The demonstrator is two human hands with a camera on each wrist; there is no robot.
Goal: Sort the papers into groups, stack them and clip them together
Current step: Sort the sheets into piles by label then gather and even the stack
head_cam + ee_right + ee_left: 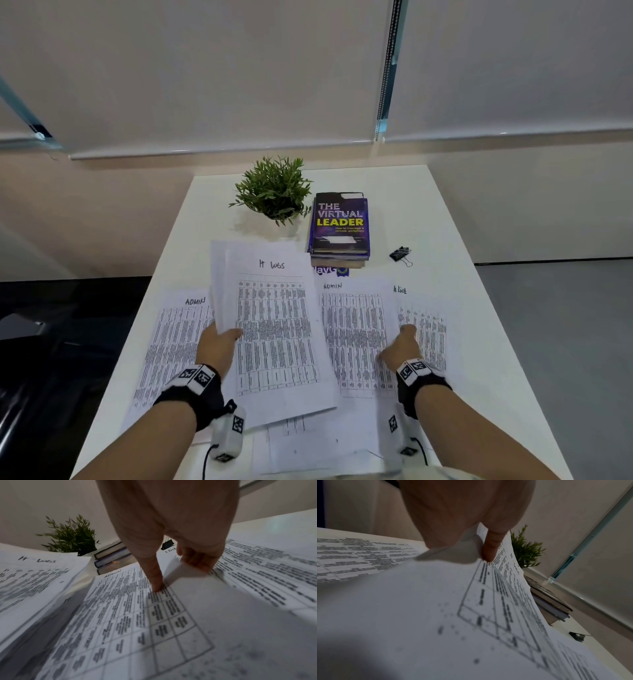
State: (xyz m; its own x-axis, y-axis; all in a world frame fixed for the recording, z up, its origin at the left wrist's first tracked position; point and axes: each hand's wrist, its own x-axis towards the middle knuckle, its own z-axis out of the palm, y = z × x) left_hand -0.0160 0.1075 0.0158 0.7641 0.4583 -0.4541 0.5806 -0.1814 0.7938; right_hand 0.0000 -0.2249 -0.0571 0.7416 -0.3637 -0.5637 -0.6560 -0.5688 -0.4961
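Printed table sheets lie spread over the white table [455,246]. My left hand [219,339] pinches the left edge of a small stack headed "IT" [274,329] and holds it tilted above the others; the left wrist view shows the thumb [489,547] pressed on that stack [436,608]. An "ADMIN" sheet [174,342] lies flat at the left. My right hand [404,342] pinches the right edge of another "ADMIN" sheet [356,335], thumb [154,577] on top, fingers [199,561] curled under its lifted edge [181,570]. A further sheet [428,329] lies beneath at the right.
A black binder clip [400,254] sits on the table at the right, behind the papers. A stack of books [339,226] and a small potted plant [274,192] stand at the back. More sheets [308,442] lie near the front edge.
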